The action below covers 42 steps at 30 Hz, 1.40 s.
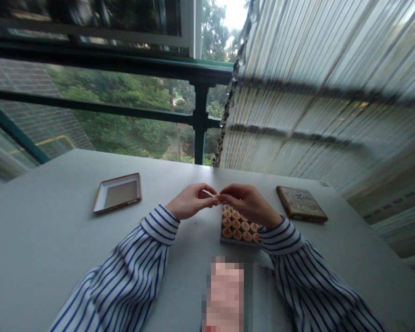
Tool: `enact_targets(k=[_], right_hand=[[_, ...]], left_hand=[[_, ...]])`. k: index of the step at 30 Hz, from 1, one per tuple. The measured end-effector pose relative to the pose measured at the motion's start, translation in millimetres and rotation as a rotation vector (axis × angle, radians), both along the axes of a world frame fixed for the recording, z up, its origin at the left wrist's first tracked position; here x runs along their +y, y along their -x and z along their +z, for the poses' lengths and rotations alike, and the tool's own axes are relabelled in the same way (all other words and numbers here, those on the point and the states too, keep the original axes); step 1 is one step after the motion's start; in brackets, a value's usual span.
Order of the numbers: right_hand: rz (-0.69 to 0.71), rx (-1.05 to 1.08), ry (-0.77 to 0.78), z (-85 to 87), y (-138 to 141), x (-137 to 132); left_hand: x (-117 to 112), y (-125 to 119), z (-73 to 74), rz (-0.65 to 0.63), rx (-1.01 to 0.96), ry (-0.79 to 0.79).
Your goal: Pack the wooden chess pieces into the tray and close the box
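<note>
Both my hands meet over the table, pinching one small round xiangqi piece point(219, 199) between thumbs and fingertips. My left hand point(192, 201) comes in from the left, its fingers closed at the piece's left side. From the other side my right hand point(251, 203) grips it too, hanging above a shallow box point(241, 242). Rows of pale xiangqi pieces point(237, 224) with red characters fill the part of the box that shows. My right hand and cuff hide the box's right and far parts.
An upturned box lid point(122, 193) lies to the left on the white table point(55, 240). A closed, printed flat box point(301, 203) lies to the right. Beyond the table are a green-framed window point(200, 115) and a string curtain point(280, 92). A pixelated patch covers the near edge.
</note>
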State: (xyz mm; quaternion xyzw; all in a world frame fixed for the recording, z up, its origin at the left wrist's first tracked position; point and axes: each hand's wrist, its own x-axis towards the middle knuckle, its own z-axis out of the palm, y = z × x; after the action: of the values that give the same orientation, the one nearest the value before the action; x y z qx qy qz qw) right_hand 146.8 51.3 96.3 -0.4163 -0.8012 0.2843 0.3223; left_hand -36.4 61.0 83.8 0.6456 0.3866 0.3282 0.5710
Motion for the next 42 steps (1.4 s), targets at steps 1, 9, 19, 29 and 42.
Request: enact_targets(k=[1, 9, 19, 29, 42], right_hand=[[-0.001, 0.000, -0.001, -0.8, -0.2, 0.5], [0.002, -0.002, 0.011, -2.8, -1.0, 1.2], [0.024, -0.021, 0.011, -4.6, -2.7, 1.5], [0.032, -0.043, -0.001, -3.1, -3.8, 2.6], [0.058, -0.008, 0.037, -5.4, -3.5, 2.7]], left_hand=[[0.2, 0.2, -0.1, 0.002, -0.001, -0.003], [0.5, 1.7, 0.1, 0.005, 0.013, -0.030], [1.6, 2.6, 0.3, 0.024, 0.051, -0.078], [2.6, 2.3, 0.2, 0.014, 0.068, -0.092], [2.1, 1.2, 0.1, 0.025, 0.062, -0.109]])
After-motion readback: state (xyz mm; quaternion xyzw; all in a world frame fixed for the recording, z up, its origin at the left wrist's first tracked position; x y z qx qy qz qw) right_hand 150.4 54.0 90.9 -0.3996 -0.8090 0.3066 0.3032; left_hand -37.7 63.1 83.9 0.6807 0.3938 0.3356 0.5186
